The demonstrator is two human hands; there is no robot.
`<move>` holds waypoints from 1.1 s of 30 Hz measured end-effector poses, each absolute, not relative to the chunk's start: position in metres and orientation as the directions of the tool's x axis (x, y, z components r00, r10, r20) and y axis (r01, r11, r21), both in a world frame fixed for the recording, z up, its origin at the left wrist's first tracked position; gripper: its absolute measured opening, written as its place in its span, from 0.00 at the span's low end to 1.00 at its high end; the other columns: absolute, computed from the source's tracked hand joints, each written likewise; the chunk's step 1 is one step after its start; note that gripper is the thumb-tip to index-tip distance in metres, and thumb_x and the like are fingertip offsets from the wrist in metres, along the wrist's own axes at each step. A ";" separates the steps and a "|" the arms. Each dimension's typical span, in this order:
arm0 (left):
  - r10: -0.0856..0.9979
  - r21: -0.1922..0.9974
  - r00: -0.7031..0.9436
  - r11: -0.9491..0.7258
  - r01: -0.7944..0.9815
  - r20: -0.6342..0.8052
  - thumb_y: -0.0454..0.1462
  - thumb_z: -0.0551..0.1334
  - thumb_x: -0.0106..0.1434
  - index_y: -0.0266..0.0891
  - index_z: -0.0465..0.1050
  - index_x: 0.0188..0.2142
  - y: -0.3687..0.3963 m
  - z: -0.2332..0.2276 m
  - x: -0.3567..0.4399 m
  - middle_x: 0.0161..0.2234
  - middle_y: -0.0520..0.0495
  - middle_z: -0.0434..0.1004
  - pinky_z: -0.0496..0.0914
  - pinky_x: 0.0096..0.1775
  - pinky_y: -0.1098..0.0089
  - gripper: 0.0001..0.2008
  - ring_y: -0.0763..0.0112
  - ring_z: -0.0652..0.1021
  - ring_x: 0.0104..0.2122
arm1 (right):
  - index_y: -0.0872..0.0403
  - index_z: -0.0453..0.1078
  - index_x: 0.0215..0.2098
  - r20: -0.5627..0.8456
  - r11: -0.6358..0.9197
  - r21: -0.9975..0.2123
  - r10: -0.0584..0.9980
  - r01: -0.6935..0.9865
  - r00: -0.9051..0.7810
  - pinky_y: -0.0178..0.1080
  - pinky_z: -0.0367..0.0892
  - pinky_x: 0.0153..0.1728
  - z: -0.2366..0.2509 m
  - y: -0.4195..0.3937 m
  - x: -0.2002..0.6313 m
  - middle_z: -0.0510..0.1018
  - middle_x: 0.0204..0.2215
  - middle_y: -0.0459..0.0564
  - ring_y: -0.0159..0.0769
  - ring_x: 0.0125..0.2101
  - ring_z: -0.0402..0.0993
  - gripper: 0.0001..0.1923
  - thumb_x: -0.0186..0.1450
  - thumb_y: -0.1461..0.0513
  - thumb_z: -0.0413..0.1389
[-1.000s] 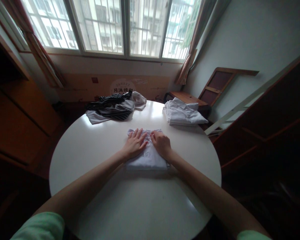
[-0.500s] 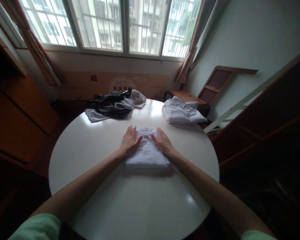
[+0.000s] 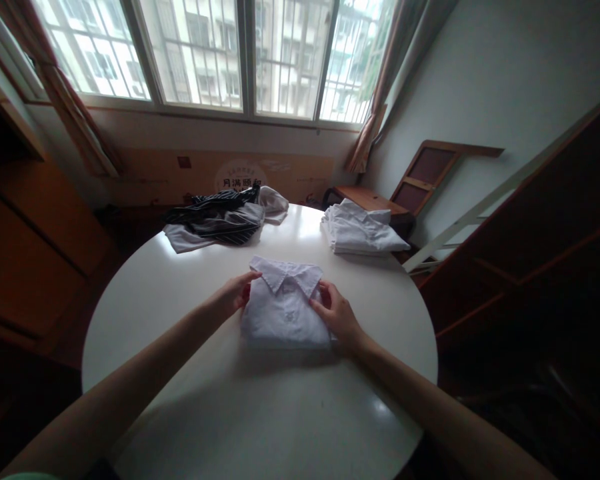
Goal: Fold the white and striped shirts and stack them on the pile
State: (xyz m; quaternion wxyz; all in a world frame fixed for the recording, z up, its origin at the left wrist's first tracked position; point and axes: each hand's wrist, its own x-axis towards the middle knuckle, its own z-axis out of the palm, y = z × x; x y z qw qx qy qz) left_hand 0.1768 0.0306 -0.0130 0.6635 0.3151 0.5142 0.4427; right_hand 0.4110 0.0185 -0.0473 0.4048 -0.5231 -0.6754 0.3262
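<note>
A folded white collared shirt (image 3: 284, 308) lies in the middle of the round white table (image 3: 190, 373), collar toward the window. My left hand (image 3: 234, 293) grips the shirt's left edge, fingers curled around it. On the other side, my right hand (image 3: 336, 315) holds the right edge with the thumb on top.
A heap of dark striped and grey clothes (image 3: 219, 220) lies at the table's far left. A stack of folded white shirts (image 3: 359, 232) sits at the far right edge. Wooden furniture stands on both sides, and a wooden chair (image 3: 405, 188) is beyond the table.
Both hands slid off the top of the shirt outward to its side edges and took hold there. The collar, covered before, now shows.
</note>
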 end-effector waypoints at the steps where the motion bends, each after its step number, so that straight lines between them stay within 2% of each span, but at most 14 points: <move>1: 0.908 0.859 0.137 0.419 -0.295 -0.395 0.38 0.64 0.48 0.31 0.71 0.30 0.032 -0.012 0.181 0.22 0.46 0.74 0.66 0.28 0.71 0.12 0.69 0.74 0.23 | 0.54 0.61 0.47 0.208 0.241 -0.861 0.971 0.449 -0.121 0.45 0.65 0.44 -0.047 0.018 0.410 0.73 0.42 0.55 0.40 0.41 0.71 0.23 0.53 0.59 0.57; 4: 0.944 0.874 0.237 0.306 -0.378 -0.228 0.37 0.64 0.48 0.33 0.71 0.36 0.029 -0.009 0.194 0.29 0.45 0.77 0.68 0.33 0.69 0.15 0.67 0.76 0.28 | 0.54 0.59 0.47 0.165 0.200 -0.911 0.978 0.361 -0.127 0.45 0.66 0.42 -0.050 0.020 0.411 0.73 0.40 0.54 0.40 0.39 0.71 0.26 0.51 0.59 0.59; 6: 0.968 0.877 0.214 0.217 -0.429 -0.134 0.35 0.64 0.47 0.35 0.70 0.40 0.023 -0.007 0.199 0.31 0.47 0.77 0.69 0.34 0.69 0.18 0.67 0.76 0.30 | 0.54 0.57 0.49 0.135 0.159 -0.957 0.985 0.242 -0.112 0.44 0.67 0.40 -0.051 0.021 0.413 0.72 0.40 0.54 0.40 0.38 0.71 0.31 0.50 0.59 0.60; 9: 0.983 0.861 0.149 0.169 -0.480 -0.110 0.35 0.62 0.48 0.36 0.69 0.41 0.014 -0.002 0.199 0.32 0.48 0.77 0.69 0.33 0.70 0.18 0.67 0.76 0.29 | 0.51 0.55 0.51 0.123 0.125 -0.992 0.986 0.014 -0.116 0.44 0.67 0.41 -0.046 0.021 0.416 0.70 0.45 0.55 0.41 0.43 0.69 0.34 0.49 0.57 0.62; 12: 0.978 0.826 0.167 0.195 -0.529 -0.124 0.36 0.61 0.49 0.36 0.69 0.43 0.008 0.002 0.195 0.32 0.48 0.78 0.70 0.36 0.69 0.19 0.66 0.76 0.31 | 0.51 0.59 0.49 0.095 0.037 -0.984 0.937 -0.175 -0.337 0.44 0.64 0.44 -0.035 0.014 0.417 0.69 0.47 0.54 0.42 0.47 0.67 0.30 0.49 0.56 0.61; 14: 0.960 0.798 0.214 0.272 -0.538 -0.182 0.37 0.60 0.51 0.34 0.70 0.43 0.006 0.004 0.193 0.31 0.46 0.78 0.70 0.37 0.68 0.18 0.65 0.77 0.31 | 0.52 0.62 0.47 0.033 -0.089 -0.971 0.870 -0.222 -0.493 0.44 0.65 0.43 -0.029 0.006 0.417 0.70 0.46 0.53 0.42 0.45 0.68 0.28 0.49 0.56 0.62; 17: 0.916 0.747 0.242 0.402 -0.529 -0.321 0.39 0.58 0.54 0.32 0.70 0.42 0.007 0.002 0.193 0.28 0.44 0.78 0.70 0.34 0.67 0.17 0.65 0.77 0.28 | 0.53 0.65 0.44 -0.084 -0.258 -0.938 0.817 -0.231 -0.571 0.42 0.67 0.40 -0.023 -0.005 0.416 0.73 0.40 0.51 0.39 0.38 0.71 0.26 0.47 0.58 0.63; 21: 0.854 0.709 0.219 0.515 -0.481 -0.472 0.39 0.57 0.56 0.32 0.68 0.45 0.008 -0.005 0.197 0.27 0.45 0.77 0.70 0.32 0.68 0.18 0.66 0.77 0.25 | 0.55 0.66 0.41 -0.190 -0.340 -0.903 0.864 -0.262 -0.465 0.37 0.67 0.34 -0.019 -0.006 0.413 0.75 0.34 0.51 0.35 0.32 0.73 0.20 0.51 0.57 0.60; 24: 0.790 0.669 0.324 0.612 -0.421 -0.520 0.41 0.58 0.57 0.31 0.65 0.47 0.006 -0.014 0.202 0.29 0.43 0.78 0.70 0.33 0.67 0.20 0.64 0.77 0.26 | 0.57 0.68 0.38 -0.249 -0.368 -0.903 0.868 -0.221 -0.429 0.37 0.66 0.30 -0.016 0.004 0.418 0.75 0.30 0.51 0.35 0.28 0.73 0.18 0.51 0.58 0.59; 27: 0.792 0.644 0.435 0.605 -0.468 -0.428 0.45 0.55 0.59 0.32 0.64 0.48 0.003 -0.023 0.208 0.35 0.41 0.77 0.69 0.37 0.66 0.22 0.64 0.77 0.31 | 0.58 0.69 0.37 -0.208 -0.284 -0.944 0.908 -0.169 -0.363 0.38 0.66 0.30 -0.008 0.020 0.434 0.76 0.29 0.51 0.37 0.27 0.72 0.17 0.51 0.58 0.58; 29: 0.820 0.645 0.451 0.561 -0.519 -0.351 0.45 0.53 0.60 0.34 0.63 0.49 0.003 -0.028 0.211 0.39 0.41 0.75 0.68 0.39 0.66 0.21 0.65 0.77 0.34 | 0.58 0.69 0.38 -0.155 -0.196 -0.975 0.939 -0.108 -0.307 0.41 0.66 0.31 0.003 0.034 0.449 0.76 0.28 0.51 0.39 0.27 0.73 0.17 0.52 0.57 0.56; 33: 0.803 0.653 0.483 0.578 -0.489 -0.349 0.43 0.55 0.60 0.35 0.62 0.47 0.004 -0.035 0.211 0.45 0.39 0.71 0.66 0.44 0.65 0.18 0.64 0.76 0.38 | 0.58 0.69 0.37 -0.051 -0.033 -0.994 0.983 0.101 -0.175 0.45 0.66 0.35 0.039 0.073 0.482 0.77 0.29 0.54 0.43 0.30 0.73 0.15 0.55 0.58 0.51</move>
